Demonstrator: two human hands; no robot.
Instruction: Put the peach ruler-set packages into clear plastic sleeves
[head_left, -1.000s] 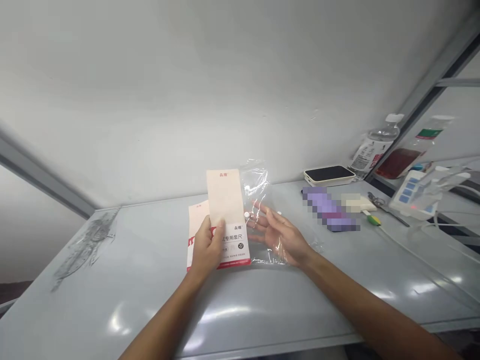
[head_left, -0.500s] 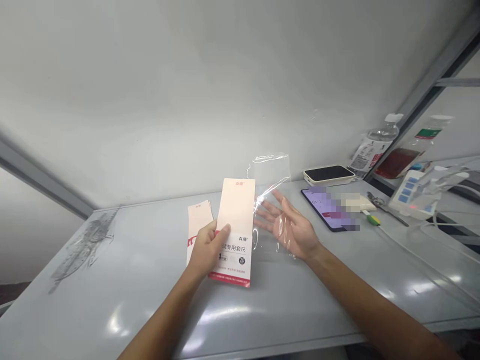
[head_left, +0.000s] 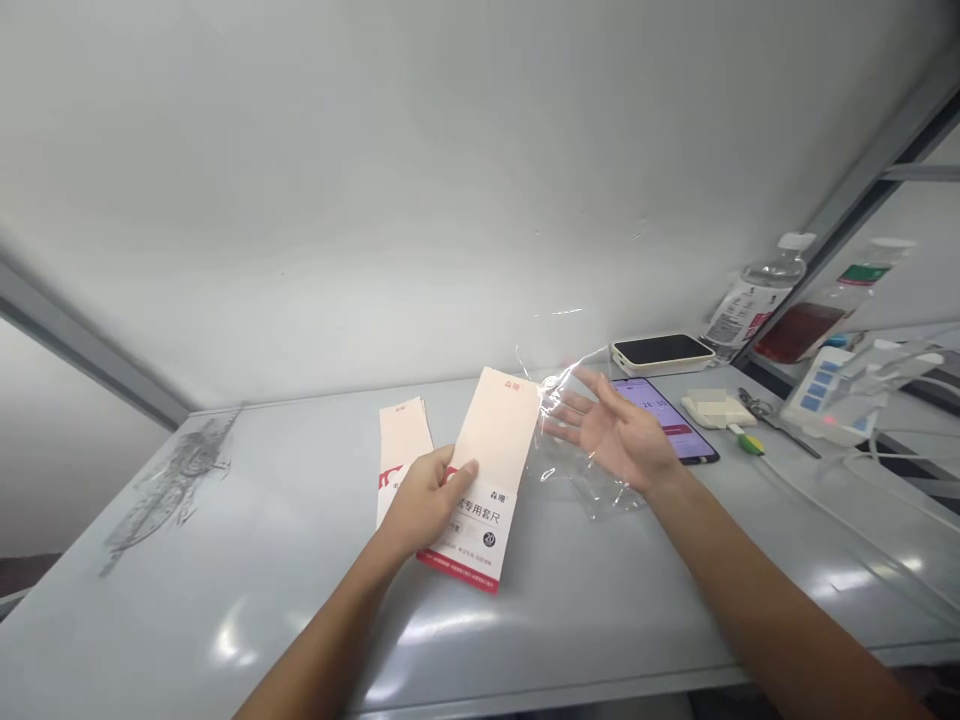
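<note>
My left hand (head_left: 426, 500) grips a pale pink card pack (head_left: 491, 450) with red trim and printed characters, holding it tilted just above the grey table (head_left: 262, 560). A second pink card (head_left: 401, 440) lies flat on the table behind that hand. My right hand (head_left: 619, 435) is open, palm up with fingers spread, and a crinkled clear plastic sleeve (head_left: 577, 470) lies across it and droops to the table. The sleeve is apart from the card pack, just to its right.
A phone with a lit screen (head_left: 671, 420) lies right of my right hand. Behind it sit a dark-topped white device (head_left: 660, 352), a water bottle (head_left: 754, 295), a white block (head_left: 712, 408), scissors (head_left: 776, 420), a power strip (head_left: 821, 385) and cables. A wall rises behind.
The card pack has come out of the clear sleeve and tilted right in my left hand. My right hand has carried the sleeve to the right, toward the phone.
</note>
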